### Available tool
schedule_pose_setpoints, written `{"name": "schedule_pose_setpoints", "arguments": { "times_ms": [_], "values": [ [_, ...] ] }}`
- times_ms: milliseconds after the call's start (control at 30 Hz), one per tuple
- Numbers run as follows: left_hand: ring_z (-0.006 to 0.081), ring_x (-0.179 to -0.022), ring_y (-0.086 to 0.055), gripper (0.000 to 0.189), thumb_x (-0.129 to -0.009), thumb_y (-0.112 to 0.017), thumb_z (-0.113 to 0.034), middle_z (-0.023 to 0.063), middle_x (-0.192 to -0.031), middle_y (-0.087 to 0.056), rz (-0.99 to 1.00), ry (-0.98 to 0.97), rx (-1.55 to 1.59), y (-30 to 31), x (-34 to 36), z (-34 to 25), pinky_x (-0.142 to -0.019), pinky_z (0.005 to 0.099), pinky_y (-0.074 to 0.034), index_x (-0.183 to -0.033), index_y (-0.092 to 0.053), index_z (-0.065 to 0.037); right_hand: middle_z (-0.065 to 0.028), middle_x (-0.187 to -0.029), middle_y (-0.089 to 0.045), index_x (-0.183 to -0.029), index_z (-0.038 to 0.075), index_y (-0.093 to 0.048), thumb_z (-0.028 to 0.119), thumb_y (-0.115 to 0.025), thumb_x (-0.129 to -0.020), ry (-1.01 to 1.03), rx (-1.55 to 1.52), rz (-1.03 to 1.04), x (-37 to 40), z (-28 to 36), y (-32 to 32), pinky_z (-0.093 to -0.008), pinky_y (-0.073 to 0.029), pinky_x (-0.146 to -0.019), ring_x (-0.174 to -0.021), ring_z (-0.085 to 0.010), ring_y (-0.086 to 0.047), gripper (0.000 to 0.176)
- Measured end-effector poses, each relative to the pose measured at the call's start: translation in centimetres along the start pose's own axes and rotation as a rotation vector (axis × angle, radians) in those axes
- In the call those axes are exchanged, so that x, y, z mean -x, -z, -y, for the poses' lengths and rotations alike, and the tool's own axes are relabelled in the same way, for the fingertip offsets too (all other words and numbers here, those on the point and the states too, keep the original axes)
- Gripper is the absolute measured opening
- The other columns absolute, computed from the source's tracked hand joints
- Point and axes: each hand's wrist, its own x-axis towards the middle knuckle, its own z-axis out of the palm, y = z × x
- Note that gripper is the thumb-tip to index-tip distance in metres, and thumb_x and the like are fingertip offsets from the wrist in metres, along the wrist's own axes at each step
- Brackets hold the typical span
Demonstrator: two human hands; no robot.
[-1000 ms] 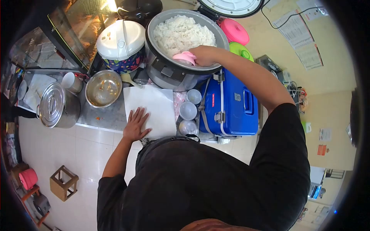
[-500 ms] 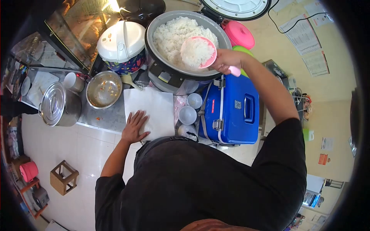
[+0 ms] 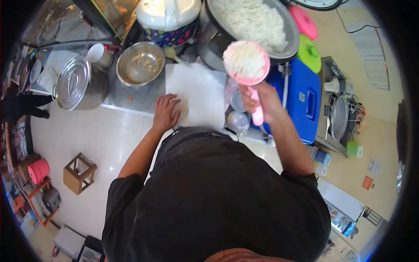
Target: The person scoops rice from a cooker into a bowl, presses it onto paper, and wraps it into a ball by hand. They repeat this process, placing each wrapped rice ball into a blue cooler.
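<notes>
My right hand [image 3: 264, 100] is closed round the handle of a pink scoop [image 3: 258, 111], whose bowl is heaped with white rice [image 3: 245, 60]. The scoop is in the air in front of a large rice cooker [image 3: 291, 32] full of cooked rice [image 3: 255, 22]. My left hand [image 3: 166, 112] lies with fingers apart on the left edge of a white sheet of paper [image 3: 198, 87]. The sheet lies flat on the metal counter, close to my body.
Left of the paper are a steel bowl [image 3: 140, 65] with food scraps, a lidded steel pot [image 3: 80, 85] and a patterned rice cooker [image 3: 168, 26]. A blue cooler box [image 3: 301, 100] and small clear cups [image 3: 238, 121] stand to the right. Another person's leg [image 3: 26, 107] shows at far left.
My right hand has brought the scoop of rice from over the cooker towards my body, to the paper's right. My left hand stays at the paper's edge. The view has shifted.
</notes>
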Motion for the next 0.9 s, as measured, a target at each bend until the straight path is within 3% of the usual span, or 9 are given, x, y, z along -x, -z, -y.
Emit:
{"name": "schedule_pose_setpoints", "arguments": {
  "times_ms": [33, 100, 167, 267, 300, 533, 667, 767, 900],
  "values": [
    [0.0348, -0.141, -0.046, 0.052, -0.088, -0.075, -0.028, 0.0139, -0.144, -0.055, 0.023, 0.013, -0.029, 0.4, 0.3, 0.1, -0.121, 0.0578, -0.027, -0.134, -0.061, -0.009, -0.0022, -0.082, -0.052, -0.115, 0.009, -0.052, 0.017, -0.054, -0.102, -0.049, -0.097, 0.007, -0.3, -3.1, 0.4, -0.028, -0.04, -0.044, -0.05, -0.0088, -0.041, 0.015],
    [0.0357, -0.144, -0.044, 0.059, -0.088, -0.076, -0.031, 0.0143, -0.147, -0.052, 0.063, 0.034, -0.013, 0.9, 0.7, 0.6, -0.122, 0.058, -0.026, -0.139, -0.057, -0.009, -0.0041, -0.088, -0.052, -0.153, 0.017, -0.038, 0.015, -0.05, -0.104, 0.05, -0.062, -0.077, -1.9, -8.4, 0.9, -0.0277, -0.04, -0.046, -0.053, -0.0099, -0.042, 0.051],
    [0.036, -0.146, -0.042, 0.066, -0.088, -0.077, -0.034, 0.0146, -0.15, -0.05, 0.102, 0.038, -0.008, 0.9, 1.4, 1.1, -0.123, 0.0581, -0.025, -0.143, -0.054, -0.008, -0.0103, -0.094, -0.059, -0.165, 0.021, -0.026, 0.013, -0.05, -0.103, 0.159, 0.302, -0.264, -5.7, -13.4, 4.0, -0.0371, -0.049, -0.05, -0.057, -0.0194, -0.055, 0.067],
    [0.0361, -0.148, -0.039, 0.073, -0.087, -0.078, -0.04, 0.0151, -0.152, -0.049, 0.14, 0.011, -0.018, 0.2, 1.7, 1.8, -0.124, 0.0582, -0.022, -0.146, -0.052, -0.006, -0.0209, -0.102, -0.064, -0.168, 0.024, -0.022, 0.009, -0.049, -0.1, 0.507, 1.781, -0.246, -9.5, -21.0, 6.8, -0.0489, -0.057, -0.061, -0.069, -0.0361, -0.067, 0.075],
    [0.0365, -0.148, -0.039, 0.074, -0.087, -0.078, -0.041, 0.0153, -0.152, -0.049, 0.145, 0.005, -0.023, 0.1, 1.8, 1.9, -0.124, 0.0583, -0.023, -0.146, -0.052, -0.006, -0.0284, -0.109, -0.064, -0.168, 0.025, -0.022, 0.006, -0.048, -0.097, 0.306, 1.834, -0.256, -9.5, -20.9, 4.5, -0.0563, -0.058, -0.073, -0.082, -0.0479, -0.069, 0.078],
    [0.0397, -0.147, -0.039, 0.076, -0.085, -0.08, -0.04, 0.0186, -0.152, -0.047, 0.113, -0.01, -0.026, 0.3, 1.8, 1.7, -0.122, 0.0599, -0.025, -0.145, -0.05, -0.005, -0.0278, -0.113, -0.064, -0.168, 0.025, -0.02, 0.004, -0.045, -0.096, 0.144, 1.804, -0.348, -10.7, -20.7, 2.5, -0.0545, -0.059, -0.077, -0.088, -0.0456, -0.071, 0.079],
    [0.04, -0.146, -0.039, 0.079, -0.084, -0.082, -0.041, 0.019, -0.152, -0.046, 0.109, -0.017, -0.018, -0.3, 2.0, 2.4, -0.123, 0.0598, -0.025, -0.144, -0.05, -0.003, -0.0279, -0.116, -0.065, -0.169, 0.029, -0.017, 0.003, -0.044, -0.096, 0.061, 1.862, -0.273, -10.0, -18.6, 3.2, -0.053, -0.059, -0.079, -0.092, -0.0448, -0.072, 0.082],
    [0.0399, -0.147, -0.038, 0.079, -0.084, -0.082, -0.042, 0.0191, -0.153, -0.046, 0.125, 0.004, -0.007, -0.4, 2.3, 2.5, -0.123, 0.0599, -0.024, -0.144, -0.05, -0.003, -0.0254, -0.114, -0.066, -0.168, 0.035, -0.014, 0.023, -0.048, -0.108, 0.115, 1.918, -0.238, -9.4, -18.6, 5.6, -0.0534, -0.058, -0.078, -0.091, -0.0451, -0.071, 0.069],
    [0.0372, -0.151, -0.034, 0.085, -0.085, -0.079, -0.048, 0.0174, -0.159, -0.042, 0.195, -0.038, -0.113, 1.0, -0.7, 2.2, -0.124, 0.0598, -0.023, -0.15, -0.045, -0.004, -0.0266, -0.119, -0.065, -0.168, 0.036, -0.016, 0.002, -0.047, -0.096, 0.035, 1.918, -0.244, -9.4, -17.8, 3.5, -0.0511, -0.059, -0.082, -0.097, -0.0431, -0.072, 0.085]
  ]
}}
